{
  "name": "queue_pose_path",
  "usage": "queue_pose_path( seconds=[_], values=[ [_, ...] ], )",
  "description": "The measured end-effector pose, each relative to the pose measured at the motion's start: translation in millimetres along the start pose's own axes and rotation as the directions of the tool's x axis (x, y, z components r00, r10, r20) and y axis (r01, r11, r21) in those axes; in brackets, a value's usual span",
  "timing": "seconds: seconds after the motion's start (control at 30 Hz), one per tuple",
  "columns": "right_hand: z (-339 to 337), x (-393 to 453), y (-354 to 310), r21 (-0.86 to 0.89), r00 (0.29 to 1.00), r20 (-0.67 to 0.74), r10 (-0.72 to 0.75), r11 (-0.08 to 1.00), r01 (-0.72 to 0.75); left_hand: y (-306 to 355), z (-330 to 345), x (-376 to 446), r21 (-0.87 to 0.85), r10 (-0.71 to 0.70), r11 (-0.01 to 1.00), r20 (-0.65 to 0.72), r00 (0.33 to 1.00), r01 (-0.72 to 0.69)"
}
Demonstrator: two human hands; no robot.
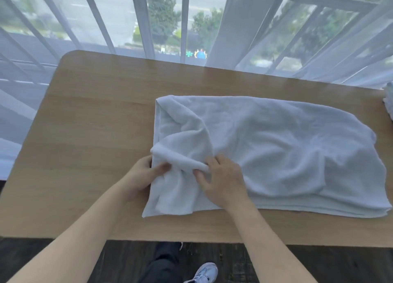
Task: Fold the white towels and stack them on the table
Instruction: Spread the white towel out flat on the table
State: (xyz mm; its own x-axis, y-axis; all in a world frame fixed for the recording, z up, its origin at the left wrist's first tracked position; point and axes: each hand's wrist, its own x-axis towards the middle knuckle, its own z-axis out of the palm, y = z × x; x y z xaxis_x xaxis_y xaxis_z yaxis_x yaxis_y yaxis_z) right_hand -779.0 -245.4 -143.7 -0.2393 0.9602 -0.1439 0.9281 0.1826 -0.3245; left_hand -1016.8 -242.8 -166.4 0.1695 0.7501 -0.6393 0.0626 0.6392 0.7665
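A: What is around the towel [265,146]?

B: It lies on a wood table [95,123]. More white cloth [388,104] peeks in at the table's far right edge, well apart from the towel. Behind the table hangs a thin curtain [244,27], and a railing [140,19] and trees show through it. Under the table's near edge I see a dark floor, a dark trouser leg [163,261] and a white shoe [204,273].

A: Is anything in the way?

B: Nothing lies on the towel but the hands. It is spread wide, with layers showing at its near edge, and its left end is bunched up.

A: What do the fingers do?

B: The left hand [142,174] is at the towel's left edge. Its fingers curl around a rolled-up ridge of towel. The right hand [221,178] is just beside it, on top of the towel. Its thumb and fingers pinch the other end of that ridge.
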Motion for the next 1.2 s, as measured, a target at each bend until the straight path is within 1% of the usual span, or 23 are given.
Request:
queue_pose_path(
  seconds=[0.13,0.2,0.27,0.3,0.33,0.37,0.43,0.47,0.5,0.53,0.57,0.6,0.63,0.67,0.73,0.77,0.83,0.87,0.9,0.97,1.03,1.1,1.2],
  values=[
    [14,-7,-13,-0.16,0.997,-0.073,-0.008,0.987,-0.004,-8,0,-10,0.017,0.064,0.998,0.002,0.998,-0.064],
    [15,-7,-17,-0.151,0.985,-0.17,-0.023,0.988,-0.003,-8,3,-14,0.05,0.075,0.996,-0.058,0.996,-0.072],
    [12,-4,-21,-0.06,0.967,-0.252,-0.041,0.998,0.027,-8,7,-13,0.112,0.115,0.989,-0.142,0.983,-0.1],
    [8,-3,-23,0.002,0.958,-0.28,-0.063,0.998,0.066,-8,9,-12,0.138,0.146,0.983,-0.161,0.976,-0.124],
    [5,-4,-23,0.09,0.947,-0.313,-0.078,0.99,0.111,-7,9,-12,0.11,0.172,0.981,-0.147,0.974,-0.157],
    [0,-5,-21,0.206,0.932,-0.357,-0.063,0.968,0.144,-6,7,-12,0.002,0.179,0.984,-0.107,0.978,-0.18],
    [-13,-11,-15,0.426,0.888,-0.458,0.046,0.888,0.174,-8,0,-12,-0.306,0.129,0.941,-0.063,0.99,-0.142],
    [-16,-14,-12,0.459,0.853,-0.515,0.086,0.868,0.19,-9,-3,-12,-0.36,0.099,0.924,-0.097,0.99,-0.127],
    [-17,-17,-9,0.433,0.835,-0.546,0.068,0.876,0.213,-10,-5,-12,-0.291,0.066,0.949,-0.18,0.981,-0.117],
    [-15,-20,-6,0.371,0.843,-0.537,-0.007,0.896,0.244,-12,-6,-13,-0.126,0.051,0.988,-0.278,0.959,-0.089],
    [-7,-23,-3,0.276,0.87,-0.48,-0.113,0.922,0.272,-17,-7,-12,0.059,0.067,0.997,-0.372,0.926,-0.048],
    [4,-28,-2,0.177,0.897,-0.388,-0.209,0.939,0.295,-18,-7,-11,0.186,0.114,0.982,-0.44,0.891,-0.033],
    [15,-34,-2,0.094,0.915,-0.302,-0.266,0.947,0.307,-18,-6,-11,0.27,0.183,0.961,-0.481,0.857,-0.054],
    [23,-37,-4,0.042,0.925,-0.25,-0.285,0.952,0.304,-15,-7,-11,0.343,0.262,0.936,-0.51,0.819,-0.085],
    [33,-40,-7,0.0,0.944,-0.209,-0.255,0.965,0.261,-9,-13,-1,0.486,0.406,0.864,-0.524,0.749,-0.128],
    [35,-40,-8,-0.012,0.951,-0.195,-0.242,0.97,0.244,-4,-17,5,0.541,0.444,0.832,-0.513,0.734,-0.125],
    [35,-40,-13,-0.039,0.95,-0.18,-0.256,0.967,0.254,9,-21,16,0.505,0.4,0.854,-0.488,0.776,-0.122],
    [35,-40,-16,-0.038,0.945,-0.189,-0.267,0.964,0.264,14,-21,22,0.458,0.357,0.881,-0.474,0.805,-0.12],
    [34,-39,-18,-0.026,0.939,-0.211,-0.271,0.962,0.272,19,-22,28,0.448,0.331,0.887,-0.459,0.824,-0.107],
    [32,-38,-18,0.01,0.92,-0.271,-0.284,0.955,0.298,29,-21,40,0.49,0.326,0.869,-0.459,0.827,-0.071],
    [32,-40,-15,0.001,0.898,-0.31,-0.312,0.945,0.328,44,-20,53,0.468,0.272,0.883,-0.466,0.842,-0.026],
    [33,-42,-14,-0.041,0.898,-0.283,-0.336,0.94,0.338,59,-19,65,0.378,0.179,0.926,-0.453,0.873,0.006],
    [39,-43,-17,-0.09,0.941,-0.152,-0.303,0.952,0.292,74,-14,78,0.328,0.104,0.944,-0.377,0.92,0.028]
  ],
)
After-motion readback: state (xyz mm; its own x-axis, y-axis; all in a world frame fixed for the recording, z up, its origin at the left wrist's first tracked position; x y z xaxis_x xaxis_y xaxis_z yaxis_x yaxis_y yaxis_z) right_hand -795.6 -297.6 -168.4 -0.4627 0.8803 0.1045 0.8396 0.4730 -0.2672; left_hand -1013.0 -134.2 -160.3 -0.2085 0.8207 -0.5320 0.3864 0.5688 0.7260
